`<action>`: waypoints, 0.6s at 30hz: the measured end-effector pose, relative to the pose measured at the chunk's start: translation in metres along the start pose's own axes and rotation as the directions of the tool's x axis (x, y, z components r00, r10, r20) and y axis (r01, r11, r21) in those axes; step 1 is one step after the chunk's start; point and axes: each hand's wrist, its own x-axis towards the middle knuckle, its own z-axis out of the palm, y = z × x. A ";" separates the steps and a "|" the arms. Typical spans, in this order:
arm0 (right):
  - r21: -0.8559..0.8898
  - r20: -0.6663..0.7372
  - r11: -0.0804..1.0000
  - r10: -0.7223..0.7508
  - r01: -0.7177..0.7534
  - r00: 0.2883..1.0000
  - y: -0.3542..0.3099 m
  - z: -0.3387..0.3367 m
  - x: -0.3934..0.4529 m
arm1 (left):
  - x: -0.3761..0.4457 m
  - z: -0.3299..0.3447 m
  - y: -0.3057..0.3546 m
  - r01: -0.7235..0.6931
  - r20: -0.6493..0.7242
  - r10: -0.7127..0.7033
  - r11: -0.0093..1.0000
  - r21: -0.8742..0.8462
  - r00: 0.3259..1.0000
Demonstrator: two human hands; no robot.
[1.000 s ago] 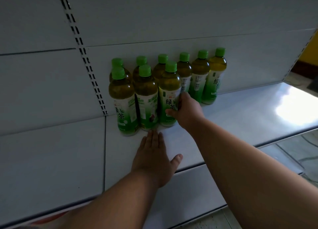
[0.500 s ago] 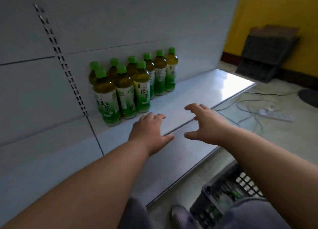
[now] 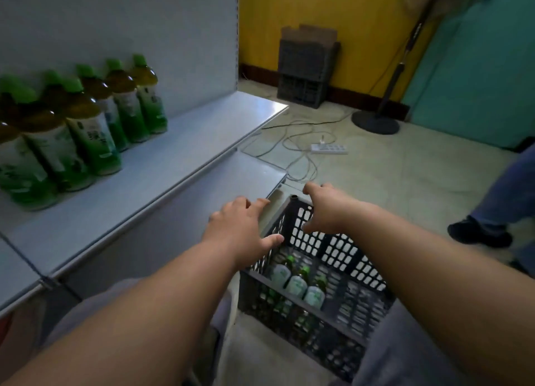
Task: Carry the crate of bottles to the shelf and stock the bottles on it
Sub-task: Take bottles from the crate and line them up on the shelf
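Note:
A dark perforated plastic crate sits on the floor between my knees, with several green-capped tea bottles lying in it. Several more green tea bottles stand in two rows on the grey shelf at the left. My left hand hovers over the crate's near left corner, fingers spread and empty. Over the crate's far rim, my right hand has its fingers curled downward and holds nothing.
A white power strip and loose cables lie on the floor beyond the crate. A fan stand base and a second dark crate stand by the yellow wall. Another person's leg and dark shoe are at the right.
My right hand let go of a bottle on the shelf. Both hands drew back from the shelf and came down over the crate, and my view swung right and down.

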 end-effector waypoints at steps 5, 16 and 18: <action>0.080 0.077 0.984 0.155 -0.161 0.985 0.052 0.072 0.052 | 0.036 0.074 0.009 -0.006 0.092 0.003 1.000 0.030 0.996; 0.313 0.337 0.755 0.478 -0.576 0.811 0.153 0.252 0.112 | 0.087 0.233 0.040 -0.063 0.343 0.040 0.996 0.057 0.939; 0.326 0.370 0.724 0.493 -0.607 0.787 0.163 0.280 0.115 | 0.089 0.244 0.040 -0.093 0.325 0.057 0.991 0.097 0.944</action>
